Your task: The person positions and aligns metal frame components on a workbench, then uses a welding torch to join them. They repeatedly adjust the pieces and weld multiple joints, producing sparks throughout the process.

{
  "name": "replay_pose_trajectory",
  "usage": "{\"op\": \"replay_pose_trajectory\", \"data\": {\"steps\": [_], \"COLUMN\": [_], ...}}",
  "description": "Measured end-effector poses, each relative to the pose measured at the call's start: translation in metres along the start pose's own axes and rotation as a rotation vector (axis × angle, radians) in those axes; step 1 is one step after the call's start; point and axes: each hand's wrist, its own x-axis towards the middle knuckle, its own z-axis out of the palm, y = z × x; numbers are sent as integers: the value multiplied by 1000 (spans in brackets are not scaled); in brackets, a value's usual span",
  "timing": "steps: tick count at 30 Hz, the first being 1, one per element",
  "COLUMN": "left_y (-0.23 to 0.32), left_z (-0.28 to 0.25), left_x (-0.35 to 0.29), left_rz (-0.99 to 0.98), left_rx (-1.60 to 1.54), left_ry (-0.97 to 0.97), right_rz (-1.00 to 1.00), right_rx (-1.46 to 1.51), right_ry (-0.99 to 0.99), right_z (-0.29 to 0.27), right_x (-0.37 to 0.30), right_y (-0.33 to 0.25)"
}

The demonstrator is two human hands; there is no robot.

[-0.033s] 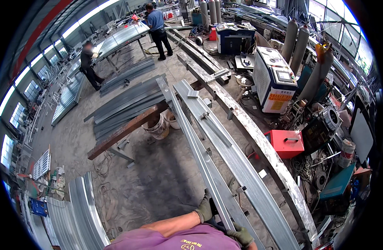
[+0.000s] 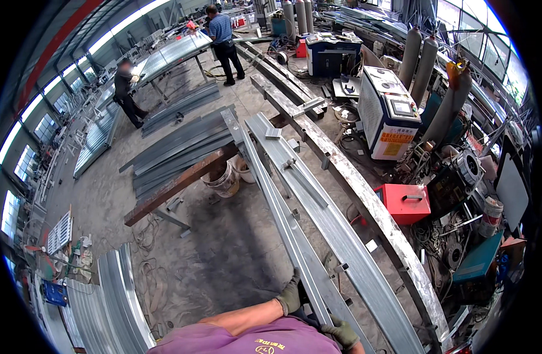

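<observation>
A long, narrow galvanized metal channel (image 2: 291, 233) slants from the far middle down to my body at the lower edge. My left hand (image 2: 290, 295), in a grey-green work glove, is closed on its left edge; part of the fingers is hidden against the metal. Closer to me, my right hand (image 2: 343, 333), gloved alike, grips the same channel near its close end. Just to the right runs a wider steel channel (image 2: 356, 259), with a short angled metal piece (image 2: 273, 133) lying at its far end.
A rusty beam (image 2: 182, 184) supports the far part of the channels, with buckets (image 2: 222, 182) beneath. A long, scuffed steel beam (image 2: 365, 197) runs along the right. Beyond it stand a red box (image 2: 404, 203) and a white machine (image 2: 386, 112). Two people (image 2: 224, 47) work at a far table.
</observation>
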Motion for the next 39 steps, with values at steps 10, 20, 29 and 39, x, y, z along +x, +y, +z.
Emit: {"op": "replay_pose_trajectory", "data": {"steps": [10,20,29,39], "left_y": [-10,9,26,55], "left_z": [27,7,29,-15], "left_x": [1,-9,-37,-20], "left_rz": [71,111,20,-8], "left_rx": [441,256,84,202], "left_ry": [278,240,40,52], "right_rz": [-95,-133,101,-17], "right_rx": [-380,-859,-1068,-1116], "right_ry": [55,59,91,341], "right_z": [-31,-91,-76,-39], "right_x": [-8,48,59,80], "right_y": [-18,-29,-60,-23]}}
